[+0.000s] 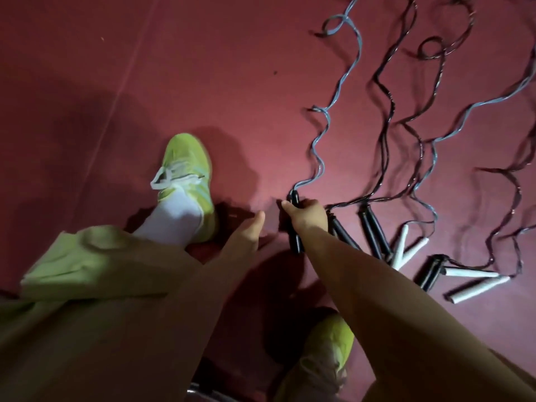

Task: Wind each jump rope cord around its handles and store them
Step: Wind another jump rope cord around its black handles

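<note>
Several jump ropes lie on the red floor, their wavy cords running away to the upper right. My right hand (pixel 307 217) grips the leftmost pair of black handles (pixel 295 242), whose blue-grey cord (pixel 324 132) trails upward. My left hand (pixel 246 236) hovers just left of it with fingers straight, holding nothing. To the right lie more black handles (pixel 372 233), a pair of white handles (pixel 406 246), a short black pair (pixel 429 272) and two long white handles (pixel 475 285).
My left foot in a lime-green shoe (pixel 188 181) stands on the floor left of the hands, with a pale green trouser leg (pixel 87 256) below it. My other green shoe (pixel 330 349) is at the bottom centre. Bare red floor fills the upper left.
</note>
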Tool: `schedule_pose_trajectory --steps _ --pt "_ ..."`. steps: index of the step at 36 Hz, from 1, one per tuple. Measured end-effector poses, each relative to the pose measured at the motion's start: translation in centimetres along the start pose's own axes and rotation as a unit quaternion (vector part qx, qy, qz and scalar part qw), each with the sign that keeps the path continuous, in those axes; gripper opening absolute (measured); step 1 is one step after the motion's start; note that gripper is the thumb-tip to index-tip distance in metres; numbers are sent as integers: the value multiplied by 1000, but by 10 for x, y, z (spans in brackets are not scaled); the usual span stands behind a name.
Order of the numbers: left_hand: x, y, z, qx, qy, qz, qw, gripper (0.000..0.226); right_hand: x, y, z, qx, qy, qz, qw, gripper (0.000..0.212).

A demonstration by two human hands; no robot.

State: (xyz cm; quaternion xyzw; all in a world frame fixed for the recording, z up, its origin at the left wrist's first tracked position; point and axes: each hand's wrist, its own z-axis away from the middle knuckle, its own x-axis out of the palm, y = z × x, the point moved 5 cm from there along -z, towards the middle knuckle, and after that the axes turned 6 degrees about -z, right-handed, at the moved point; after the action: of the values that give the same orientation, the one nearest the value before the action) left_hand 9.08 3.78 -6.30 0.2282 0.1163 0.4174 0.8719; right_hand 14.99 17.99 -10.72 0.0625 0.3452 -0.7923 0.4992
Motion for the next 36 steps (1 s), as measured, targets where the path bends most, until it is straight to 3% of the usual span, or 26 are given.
schedule_pose_trajectory --steps 3,6,15,19,22,23,25,27,30,33,35,36 --pt "-5 0 -5 -12 35 -26 999 43 5 -1 -9 -18 5 104 994 30" --pt "-2 2 -5 -19 22 -10 1000 39 8 -10 -8 -41 -19 180 983 19" --pt "-15 -10 1 -76 88 46 992 44 10 -14 3 -16 -48 225 973 28" --pt "-16 1 9 -52 85 56 993 30 17 -4 10 -7 -89 156 984 21" --pt "-18 3 14 -40 60 28 997 30 12 1 30 18 -107 -21 994 8" --pt "-18 5 18 -53 35 26 998 30 10 3 40 43 -124 -109 985 12" --pt "-6 4 33 -122 -91 60 987 37 8 1 61 73 -163 -246 953 19" --pt "1 9 57 -144 -183 71 970 45 -2 -8 84 69 -193 -305 930 22" --pt "-4 1 80 -162 -207 -44 964 56 -23 -23 112 44 -213 -310 925 24" --pt "0 21 120 -135 -218 -94 962 40 -54 -43 147 5 -211 -285 935 20" --pt "7 43 150 -106 -227 -101 963 37 -78 -58 165 -36 -167 -237 956 25" --pt "9 51 158 -94 -236 -93 963 37 -88 -64 168 -57 -134 -222 964 37"
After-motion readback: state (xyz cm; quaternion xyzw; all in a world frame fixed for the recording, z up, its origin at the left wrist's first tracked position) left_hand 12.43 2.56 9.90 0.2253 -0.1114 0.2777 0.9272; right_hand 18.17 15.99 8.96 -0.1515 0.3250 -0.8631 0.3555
